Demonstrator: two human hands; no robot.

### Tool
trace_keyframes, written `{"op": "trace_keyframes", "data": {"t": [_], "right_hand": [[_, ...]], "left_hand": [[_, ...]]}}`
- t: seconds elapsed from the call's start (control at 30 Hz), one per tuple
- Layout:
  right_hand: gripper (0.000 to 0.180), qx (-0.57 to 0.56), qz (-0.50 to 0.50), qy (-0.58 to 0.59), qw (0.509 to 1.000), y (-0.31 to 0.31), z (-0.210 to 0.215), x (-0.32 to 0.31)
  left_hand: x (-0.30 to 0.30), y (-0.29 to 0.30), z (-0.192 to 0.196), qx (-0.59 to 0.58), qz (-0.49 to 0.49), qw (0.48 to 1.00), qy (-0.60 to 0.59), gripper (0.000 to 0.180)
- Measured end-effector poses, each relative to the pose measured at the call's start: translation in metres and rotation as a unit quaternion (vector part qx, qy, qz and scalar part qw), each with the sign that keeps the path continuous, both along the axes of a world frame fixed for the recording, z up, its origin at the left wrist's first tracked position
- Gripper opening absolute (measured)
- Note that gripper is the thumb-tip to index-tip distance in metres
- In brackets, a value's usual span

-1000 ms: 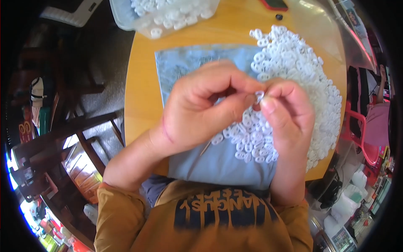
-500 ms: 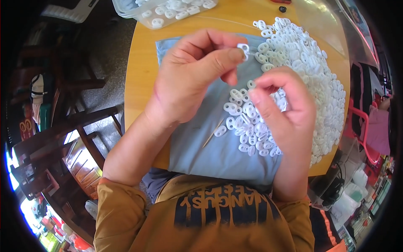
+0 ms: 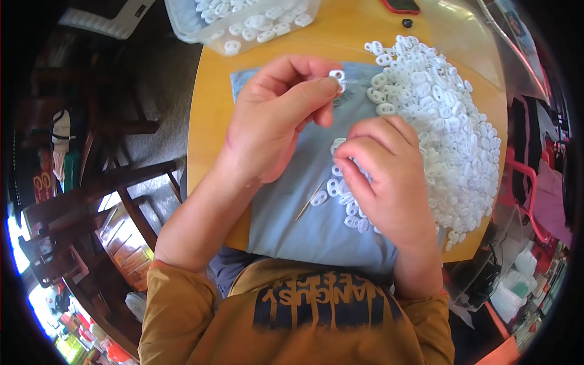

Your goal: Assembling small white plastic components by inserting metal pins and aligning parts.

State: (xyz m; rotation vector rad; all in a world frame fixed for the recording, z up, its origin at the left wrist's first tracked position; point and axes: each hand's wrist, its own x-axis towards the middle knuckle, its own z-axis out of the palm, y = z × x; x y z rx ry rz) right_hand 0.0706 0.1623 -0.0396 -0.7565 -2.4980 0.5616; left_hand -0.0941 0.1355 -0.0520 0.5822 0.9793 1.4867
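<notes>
White oval plastic piece with two holes (image 3: 340,80), in the head view: held up at upper centre of the frame, above a blue-grey cloth (image 3: 292,234), pinched between thumb and fingers of the left hand (image 3: 274,118). Lower and to the right, right hand (image 3: 389,170), fingers curled, thumb and forefinger tips close together at another white piece (image 3: 336,145); cannot tell whether gripping it. Partly hidden under that hand, loose cluster of like pieces (image 3: 351,208), with a thin brass-coloured rod (image 3: 309,202) just left on the cloth. Right of centre, large heap of white pieces (image 3: 453,134) on a yellow-brown wooden tabletop (image 3: 210,121). At top centre-left, clear plastic tub (image 3: 182,27) holding more. At upper right, small round black object (image 3: 407,23).
</notes>
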Motion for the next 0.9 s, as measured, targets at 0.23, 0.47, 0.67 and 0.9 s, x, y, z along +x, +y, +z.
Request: {"op": "trace_keyframes", "data": {"t": [0.23,0.47,0.67,0.9], "right_hand": [[0.014,-0.025,-0.043,0.097,0.994,0.009,-0.005,0.004],[0.017,0.028,-0.088,0.043,0.995,0.006,-0.013,0.0],[0.016,0.078,-0.104,-0.013,0.991,0.006,-0.019,-0.001],[0.015,0.073,-0.094,-0.045,0.992,0.005,-0.016,0.0]], "left_hand": [[0.002,-0.003,-0.002,0.014,-0.008,0.998,-0.067,0.014],[-0.001,-0.001,-0.001,0.021,0.004,0.998,-0.065,0.015],[0.001,-0.001,-0.001,0.01,-0.007,0.998,-0.058,0.014],[0.002,-0.002,0.0,0.018,-0.011,0.998,-0.064,0.013]]}}
